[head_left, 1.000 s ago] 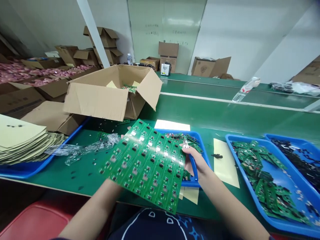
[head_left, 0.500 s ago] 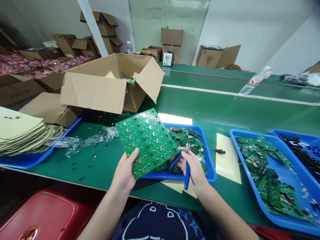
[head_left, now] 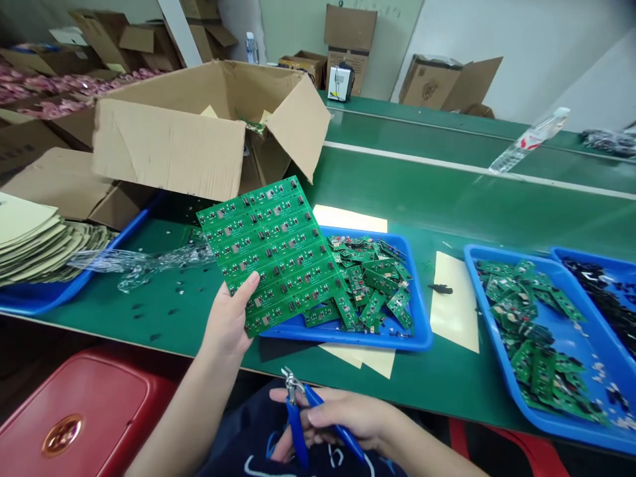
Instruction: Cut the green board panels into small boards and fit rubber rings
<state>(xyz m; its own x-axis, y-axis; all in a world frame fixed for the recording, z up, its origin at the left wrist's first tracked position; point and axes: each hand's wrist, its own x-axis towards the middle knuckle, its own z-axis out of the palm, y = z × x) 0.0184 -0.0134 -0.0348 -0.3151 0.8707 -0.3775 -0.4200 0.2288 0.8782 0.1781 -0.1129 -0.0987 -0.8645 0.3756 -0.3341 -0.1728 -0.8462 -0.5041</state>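
My left hand point(head_left: 231, 315) grips the lower left edge of a large green circuit board panel point(head_left: 273, 255), thumb on top. The panel is tilted, its rows of small black parts facing me. Low in front of my body, my right hand point(head_left: 342, 421) is closed round blue-handled wire cutters point(head_left: 298, 411), their jaws pointing up and left, apart from the panel. Behind the panel's right side lies a blue tray point(head_left: 422, 331) with many small circuit boards point(head_left: 377, 285); the panel hides its left part.
An open cardboard box point(head_left: 169, 146) stands behind the panel. More small boards fill a second blue tray point(head_left: 501, 371) at right. Paper sheets point(head_left: 457, 318), a plastic bottle point(head_left: 529, 142), crumpled clear plastic point(head_left: 144, 265) and a paper stack point(head_left: 34, 238) surround the work area. A red stool point(head_left: 94, 404) is lower left.
My right hand with the wire cutters has dropped from the panel's right corner to low before my body. The panel in my left hand has shifted up and left; the view has tilted down.
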